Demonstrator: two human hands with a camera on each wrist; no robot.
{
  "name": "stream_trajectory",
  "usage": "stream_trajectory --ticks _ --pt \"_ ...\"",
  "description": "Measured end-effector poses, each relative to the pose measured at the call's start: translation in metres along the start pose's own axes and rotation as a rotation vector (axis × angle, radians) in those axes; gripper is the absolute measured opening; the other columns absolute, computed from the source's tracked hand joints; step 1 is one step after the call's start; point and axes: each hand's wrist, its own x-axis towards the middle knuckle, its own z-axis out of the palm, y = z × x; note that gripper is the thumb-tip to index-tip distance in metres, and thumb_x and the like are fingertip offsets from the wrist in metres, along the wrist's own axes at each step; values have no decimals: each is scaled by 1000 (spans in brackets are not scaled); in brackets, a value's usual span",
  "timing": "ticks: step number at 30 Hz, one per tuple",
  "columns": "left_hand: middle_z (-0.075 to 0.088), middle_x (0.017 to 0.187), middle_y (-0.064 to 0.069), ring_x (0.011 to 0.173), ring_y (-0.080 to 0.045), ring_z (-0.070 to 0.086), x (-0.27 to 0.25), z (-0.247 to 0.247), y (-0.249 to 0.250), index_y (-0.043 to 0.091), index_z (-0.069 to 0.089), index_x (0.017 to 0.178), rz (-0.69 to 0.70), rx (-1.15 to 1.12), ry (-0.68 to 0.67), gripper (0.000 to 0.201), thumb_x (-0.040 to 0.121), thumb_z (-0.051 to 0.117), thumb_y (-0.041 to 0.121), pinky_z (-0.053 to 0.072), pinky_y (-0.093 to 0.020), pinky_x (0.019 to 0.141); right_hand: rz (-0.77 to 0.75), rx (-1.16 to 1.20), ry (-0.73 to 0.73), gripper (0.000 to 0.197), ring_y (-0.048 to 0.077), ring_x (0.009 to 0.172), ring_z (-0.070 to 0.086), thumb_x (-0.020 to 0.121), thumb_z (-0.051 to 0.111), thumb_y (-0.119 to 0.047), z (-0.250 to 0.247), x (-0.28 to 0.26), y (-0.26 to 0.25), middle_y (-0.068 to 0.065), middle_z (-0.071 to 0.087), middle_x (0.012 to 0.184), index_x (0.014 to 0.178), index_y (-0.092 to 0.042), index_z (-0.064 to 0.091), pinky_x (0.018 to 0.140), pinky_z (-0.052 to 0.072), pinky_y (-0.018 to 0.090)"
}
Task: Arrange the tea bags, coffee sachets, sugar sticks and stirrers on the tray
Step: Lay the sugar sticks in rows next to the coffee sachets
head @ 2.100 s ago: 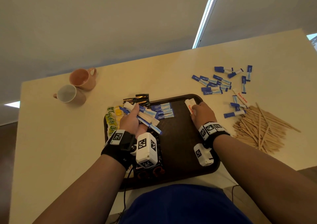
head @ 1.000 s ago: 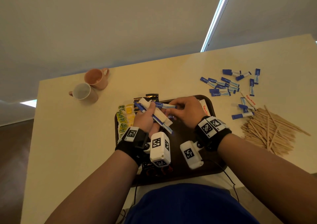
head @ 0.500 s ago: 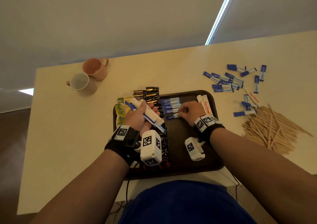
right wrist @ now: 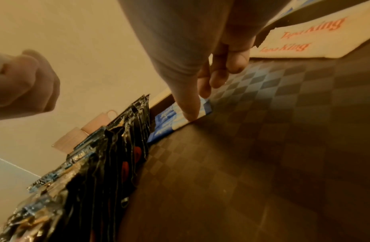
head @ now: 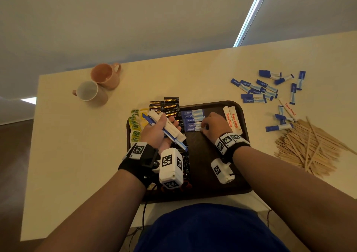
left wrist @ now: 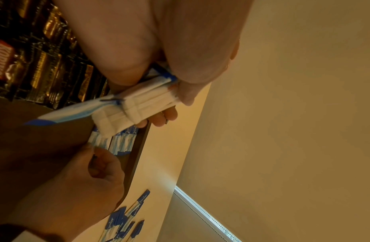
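2 mugs (head: 96, 85) are sitting far left on the table (head: 58, 155). The left hand (head: 156, 132) is gripping a bundle of sugar sticks (head: 170, 130) above the tray (head: 202, 174). The right hand (head: 214, 126), fingers extended, is pressing the nearest of 4 blue sachets (head: 192, 120) lying on the tray. Loose sachets (head: 257, 93) and stirrers (head: 309, 147) are lying on the table at right.

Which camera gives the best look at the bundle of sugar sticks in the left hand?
Left wrist: the white and blue paper sugar-stick bundle fills its middle. Head view shows it smaller; right wrist shows none of it.
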Motion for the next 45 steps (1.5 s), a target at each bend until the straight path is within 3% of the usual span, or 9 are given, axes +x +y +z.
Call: stream_trajectory --ticks 9,14,18,22,27,31,38,42,45 --pt "65 89 -15 85 -26 63 2 5 3 -1 60 94 -88 6 -55 25 105 45 17 52 -41 72 -169 422 108 27 1 62 55 93 62 -40 -45 -21 -51 -10 64 68 85 -17 74 59 39 12" --pt "69 113 -20 96 -31 67 -1 7 5 -1 66 109 -75 110 -52 32 106 41 17 52 -49 91 -173 436 74 24 1 70 59 80 79 -36 -54 -30 -69 -10 67 79 95 -18 71 65 47 10" --pt "70 119 -9 101 -24 70 -2 7 3 -1 59 127 -24 188 -88 33 107 41 20 55 -44 90 -91 410 33 27 4 71 62 77 82 -35 -54 -32 -67 -7 67 79 94 -20 67 66 50 19" --pt "71 120 -9 114 -34 66 3 3 -4 6 63 113 29 197 -126 23 104 48 20 46 -53 106 -69 497 -12 17 5 70 65 79 81 -27 -49 -33 -63 -6 71 77 92 -18 75 68 53 19" --pt "72 112 -17 100 -34 71 -3 10 -4 1 53 126 16 103 -100 27 104 48 16 57 -49 85 -65 604 49 10 7 68 63 83 77 -23 -46 -38 -49 -4 70 77 92 -21 74 67 52 23" --pt "70 100 -16 93 -30 68 -6 19 -5 9 55 113 -9 27 -115 21 108 36 15 55 -44 76 -41 663 154 8 13 73 66 85 76 -24 -50 -42 -30 -4 70 81 88 -26 69 69 57 28" --pt "71 93 -14 91 -29 66 -4 22 -5 12 54 105 -36 -11 -138 21 109 33 15 52 -45 86 326 212 256 10 14 81 55 90 67 -21 -47 -42 39 3 60 96 92 -20 57 74 47 25" --pt "75 77 -10 90 -29 66 -2 19 -5 13 54 103 -37 -25 -155 21 109 33 15 53 -41 75 331 -61 166 24 23 92 57 93 61 -17 -30 -40 62 8 54 110 116 -14 54 83 53 36" --pt "74 84 -11 90 -29 66 -3 15 -3 13 54 103 -29 -31 -146 21 109 34 16 53 -41 75 316 -73 150 33 23 96 57 93 62 -16 -24 -38 66 8 51 118 123 -15 49 85 54 37"
